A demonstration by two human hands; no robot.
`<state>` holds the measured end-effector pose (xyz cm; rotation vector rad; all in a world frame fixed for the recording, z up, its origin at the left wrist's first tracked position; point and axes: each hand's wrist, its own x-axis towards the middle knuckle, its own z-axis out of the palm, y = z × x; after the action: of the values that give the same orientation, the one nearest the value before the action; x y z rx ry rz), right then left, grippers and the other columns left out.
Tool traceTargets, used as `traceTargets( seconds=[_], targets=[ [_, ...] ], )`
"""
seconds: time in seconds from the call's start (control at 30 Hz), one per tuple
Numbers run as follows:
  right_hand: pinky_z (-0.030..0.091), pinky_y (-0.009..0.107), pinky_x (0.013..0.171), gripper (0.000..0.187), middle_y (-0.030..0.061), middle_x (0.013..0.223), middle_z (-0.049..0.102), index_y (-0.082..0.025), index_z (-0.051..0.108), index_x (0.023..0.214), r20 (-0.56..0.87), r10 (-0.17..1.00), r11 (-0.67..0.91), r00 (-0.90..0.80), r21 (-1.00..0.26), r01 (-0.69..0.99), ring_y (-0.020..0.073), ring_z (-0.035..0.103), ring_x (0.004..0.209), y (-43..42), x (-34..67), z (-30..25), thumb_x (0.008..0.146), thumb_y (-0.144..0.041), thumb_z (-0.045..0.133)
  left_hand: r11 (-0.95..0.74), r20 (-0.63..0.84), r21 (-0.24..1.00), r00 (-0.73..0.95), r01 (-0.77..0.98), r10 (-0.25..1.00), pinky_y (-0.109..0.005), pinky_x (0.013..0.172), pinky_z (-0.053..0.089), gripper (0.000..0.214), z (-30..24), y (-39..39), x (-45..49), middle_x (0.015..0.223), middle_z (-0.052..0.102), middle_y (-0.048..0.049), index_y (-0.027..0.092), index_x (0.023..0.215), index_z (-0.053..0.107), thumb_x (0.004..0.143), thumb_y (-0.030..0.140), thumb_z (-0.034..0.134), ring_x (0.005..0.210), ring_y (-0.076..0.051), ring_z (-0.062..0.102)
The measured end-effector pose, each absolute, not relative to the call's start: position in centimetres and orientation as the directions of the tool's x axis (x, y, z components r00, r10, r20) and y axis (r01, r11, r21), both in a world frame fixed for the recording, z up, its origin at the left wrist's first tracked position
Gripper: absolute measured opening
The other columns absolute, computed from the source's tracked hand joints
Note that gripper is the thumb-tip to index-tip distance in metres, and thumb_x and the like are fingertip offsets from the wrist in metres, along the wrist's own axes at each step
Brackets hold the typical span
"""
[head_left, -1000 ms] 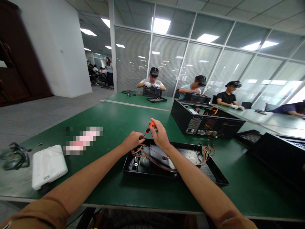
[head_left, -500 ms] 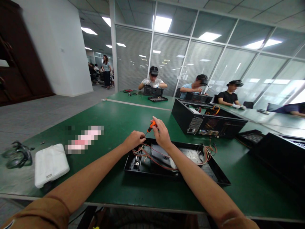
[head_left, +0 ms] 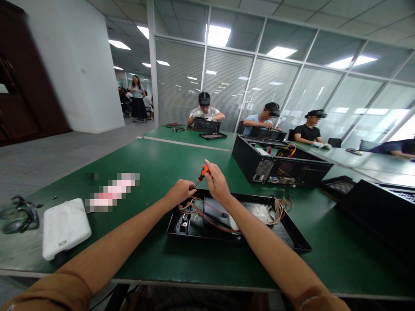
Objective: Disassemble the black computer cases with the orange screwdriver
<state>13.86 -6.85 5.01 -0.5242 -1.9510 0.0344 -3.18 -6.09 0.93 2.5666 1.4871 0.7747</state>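
Observation:
My right hand [head_left: 216, 181] is closed around the orange-and-black handle of a screwdriver [head_left: 203, 172]. Its thin shaft slants down and left to the fingertips of my left hand [head_left: 181, 192]. That hand is closed in a pinch at the far left corner of a black computer case panel [head_left: 238, 239]; what lies between its fingers is hidden. The panel lies on the green table like a shallow tray. Bundles of thin red and brown wires [head_left: 205, 219] run across its inside, and more wires [head_left: 280, 209] hang over its right end.
An open black computer case [head_left: 293, 172] stands beyond the panel, with another black case part [head_left: 372, 216] at right. On the left are a white box [head_left: 67, 229] and a blurred dark object [head_left: 21, 216]. Several people sit across the table [head_left: 129, 162].
The view has shifted slightly, so the scene sits a little further left. Both hands keep nearly the same pose at the panel corner. A standing person in the background has turned.

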Motion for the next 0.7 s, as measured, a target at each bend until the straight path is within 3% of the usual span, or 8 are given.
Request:
traceTargets(
  seconds=[0.2, 0.53, 0.7],
  targets=[
    [0.047, 0.023, 0.06, 0.032, 0.006, 0.101, 0.045, -0.023, 0.055, 0.109, 0.854, 0.469, 0.85, -0.225, -0.369, 0.375, 0.0095, 0.051, 0.071, -6.99, 13.55, 4.92, 0.077, -0.029, 0.057, -0.529, 0.394, 0.32, 0.397, 0.786, 0.829, -0.021, 0.057, 0.031, 0.017, 0.75, -5.91, -3.19, 0.064, 0.061, -0.0014, 0.016, 0.068, 0.063, 0.075, 0.028, 0.053, 0.057, -0.011, 0.051],
    [0.046, 0.021, 0.058, 0.043, 0.008, 0.105, 0.054, -0.019, 0.035, 0.125, 0.846, 0.484, 0.855, -0.224, -0.403, 0.327, 0.0122, 0.053, 0.081, -7.21, 13.44, 4.83, 0.082, -0.021, 0.045, -0.559, 0.392, 0.359, 0.423, 0.747, 0.817, -0.019, 0.058, 0.032, 0.019, 0.79, -5.94, -3.23, 0.064, 0.062, -0.0007, 0.016, 0.07, 0.064, 0.076, 0.028, 0.051, 0.058, -0.01, 0.051],
    [0.045, 0.02, 0.054, 0.031, 0.0069, 0.1, 0.057, -0.017, 0.044, 0.112, 0.826, 0.524, 0.829, -0.208, -0.44, 0.344, 0.0098, 0.052, 0.07, -7.25, 13.5, 4.7, 0.083, -0.025, 0.045, -0.536, 0.384, 0.37, 0.4, 0.759, 0.832, -0.019, 0.057, 0.033, 0.018, 0.86, -5.97, -3.2, 0.065, 0.063, -0.0008, 0.016, 0.07, 0.064, 0.074, 0.028, 0.052, 0.058, -0.01, 0.052]
  ],
)
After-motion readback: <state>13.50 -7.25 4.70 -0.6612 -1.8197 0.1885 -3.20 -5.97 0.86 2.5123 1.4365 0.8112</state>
